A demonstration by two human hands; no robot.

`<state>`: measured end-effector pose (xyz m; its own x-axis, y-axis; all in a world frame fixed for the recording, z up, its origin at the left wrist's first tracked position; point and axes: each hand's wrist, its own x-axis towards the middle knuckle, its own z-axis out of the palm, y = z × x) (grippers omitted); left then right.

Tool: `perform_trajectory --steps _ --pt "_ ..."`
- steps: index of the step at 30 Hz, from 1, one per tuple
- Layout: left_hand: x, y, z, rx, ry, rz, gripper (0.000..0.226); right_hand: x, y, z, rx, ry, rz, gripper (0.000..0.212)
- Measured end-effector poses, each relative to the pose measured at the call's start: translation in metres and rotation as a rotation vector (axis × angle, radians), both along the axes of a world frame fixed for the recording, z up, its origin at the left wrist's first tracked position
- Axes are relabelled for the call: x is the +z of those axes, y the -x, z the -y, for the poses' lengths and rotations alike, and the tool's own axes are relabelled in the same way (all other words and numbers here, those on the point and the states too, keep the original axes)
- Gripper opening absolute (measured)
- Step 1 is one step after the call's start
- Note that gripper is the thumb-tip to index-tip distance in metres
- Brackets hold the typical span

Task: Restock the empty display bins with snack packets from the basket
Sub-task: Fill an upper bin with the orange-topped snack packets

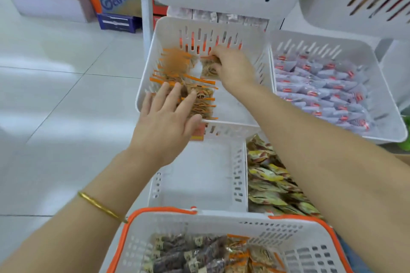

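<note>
Right hand [233, 68], fingers curled, grips a snack packet [208, 68] near the far wall of the display bin [173, 29]. Left hand [165, 117], fingers straight and spread, presses the packet row [199, 99]. Its orange seals lie crosswise, and the row runs front to back along the bin's left side. Basket [288, 230] nearest, part-filled.
</note>
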<state>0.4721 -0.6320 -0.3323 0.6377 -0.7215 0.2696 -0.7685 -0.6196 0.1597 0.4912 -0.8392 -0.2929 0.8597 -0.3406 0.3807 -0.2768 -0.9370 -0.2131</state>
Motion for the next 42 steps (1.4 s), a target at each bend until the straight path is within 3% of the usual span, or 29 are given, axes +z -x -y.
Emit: perform_trajectory --steps 3,6,12,17,22,25,27,29,33,37,42 --pt "-0.006 0.0 0.003 -0.002 -0.023 0.019 0.073 -0.004 -0.015 -0.005 0.155 -0.384 -0.243 0.025" --pt "-0.009 -0.001 0.003 0.008 -0.021 0.028 0.07 -0.003 -0.01 -0.005 0.169 -0.663 -0.186 0.028" --pt "-0.01 0.0 0.003 -0.005 -0.001 0.026 0.068 0.0 -0.007 -0.018 0.196 -0.646 -0.25 0.036" --pt "-0.004 0.0 -0.002 -0.02 0.041 -0.032 0.076 0.004 0.008 -0.02 0.115 -0.742 -0.19 0.058" --pt "0.012 0.022 -0.007 -0.121 0.182 0.022 0.063 0.014 0.088 -0.027 0.172 -0.7 0.076 0.071" --pt "0.012 0.062 -0.011 -0.286 0.176 0.064 0.048 0.007 0.191 -0.049 0.208 -0.865 0.37 0.059" --pt "-0.001 0.095 -0.013 -0.393 0.089 0.037 0.047 -0.027 0.258 -0.062 0.121 -1.048 0.398 0.051" --pt "-0.027 0.13 -0.013 -0.5 -0.027 0.017 0.046 -0.086 0.309 -0.069 -0.085 -1.104 0.238 0.039" --pt "-0.087 0.188 -0.015 -0.556 -0.275 -0.105 0.035 -0.204 0.371 -0.076 -0.409 -1.005 -0.284 0.025" --pt "-0.112 0.212 -0.026 -0.442 -0.345 -0.251 0.038 -0.26 0.394 -0.087 -0.362 -0.852 -0.613 0.041" --pt "-0.118 0.207 -0.026 -0.364 -0.386 -0.33 0.043 -0.299 0.371 -0.081 -0.286 -0.648 -0.659 0.051"
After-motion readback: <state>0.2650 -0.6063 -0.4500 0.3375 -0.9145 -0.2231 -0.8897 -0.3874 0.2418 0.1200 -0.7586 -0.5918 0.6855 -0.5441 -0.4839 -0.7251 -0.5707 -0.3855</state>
